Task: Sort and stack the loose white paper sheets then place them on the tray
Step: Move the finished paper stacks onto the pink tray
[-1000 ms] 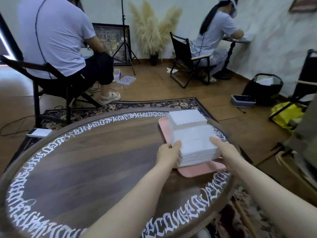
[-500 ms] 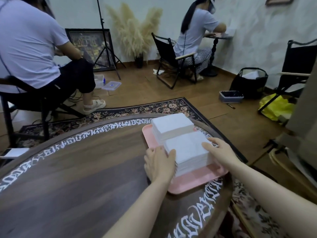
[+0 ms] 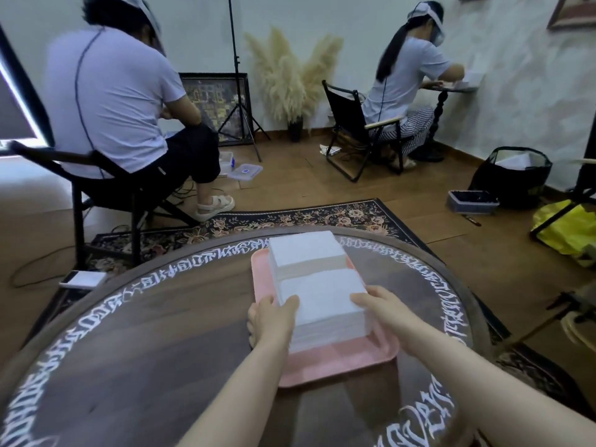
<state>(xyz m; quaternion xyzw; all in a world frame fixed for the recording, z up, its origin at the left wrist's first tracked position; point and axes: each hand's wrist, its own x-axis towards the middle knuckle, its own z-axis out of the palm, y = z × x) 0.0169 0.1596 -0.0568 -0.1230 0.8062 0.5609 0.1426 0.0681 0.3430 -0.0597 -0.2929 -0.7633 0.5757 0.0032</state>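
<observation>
Two bare forearms are reaching in from the near edge over the round dark wooden tabletop (image 3: 135, 356), which is carrying a ring of white ornamental lettering around its rim. The left hand (image 3: 271, 321) is pressing against the left near corner of the near stack of white paper sheets (image 3: 322, 304), its thumb lying over the top edge and its fingers curling down the side. The right hand (image 3: 379, 306) is gripping the right near corner of the same stack, thumb on top, fingers hidden behind the paper. That stack is sitting on the pink tray (image 3: 338, 362), which is lying on the tabletop toward its far right part. Just behind it, touching or nearly touching, a far stack of white paper sheets (image 3: 304, 250) is also resting on the tray.

Beyond the tabletop a dark floral rug (image 3: 290, 217) is lying on the wooden floor, with a white phone-like device (image 3: 83, 279) at its left edge. Farther left a person in a white shirt (image 3: 109, 101) is sitting on a black folding chair, back turned. At the far wall pampas grass (image 3: 290, 72) is standing in a dark vase beside a framed picture (image 3: 216, 108) and a tripod stand. To the far right another seated person (image 3: 406, 79) is working at a small side table, and a black bag (image 3: 512, 175) and a yellow bag (image 3: 571, 230) are sitting on the floor.
</observation>
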